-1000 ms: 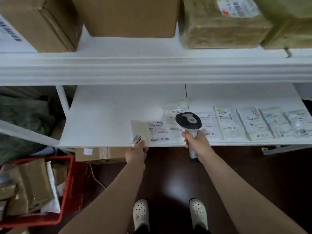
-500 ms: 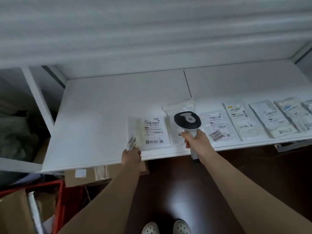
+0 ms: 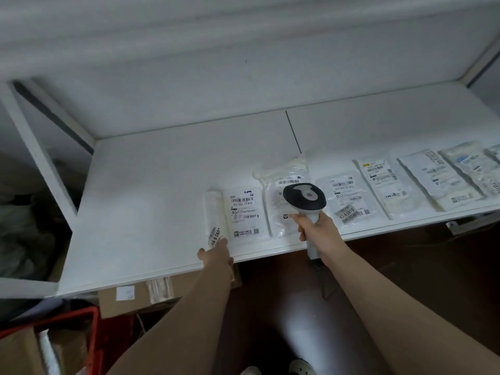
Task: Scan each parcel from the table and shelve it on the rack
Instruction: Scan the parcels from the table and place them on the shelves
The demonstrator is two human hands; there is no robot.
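A flat white parcel (image 3: 238,215) with a printed label lies on the white rack shelf (image 3: 151,201), beside a row of several similar white parcels (image 3: 378,185) that runs to the right. My left hand (image 3: 216,254) holds the parcel's near left corner at the shelf's front edge. My right hand (image 3: 319,231) grips the handle of a white and black barcode scanner (image 3: 304,197). The scanner's head hovers over the neighbouring parcel (image 3: 281,212).
A white rack post (image 3: 35,147) stands at the left. Under the shelf sits a cardboard box (image 3: 130,299). A red crate (image 3: 93,336) with cardboard pieces is on the dark floor at the lower left. The left half of the shelf is bare.
The parcel in my left hand has gone from lifted at the shelf edge to lying flat on the shelf. My view has dropped below the upper shelf. The scanner has barely moved.
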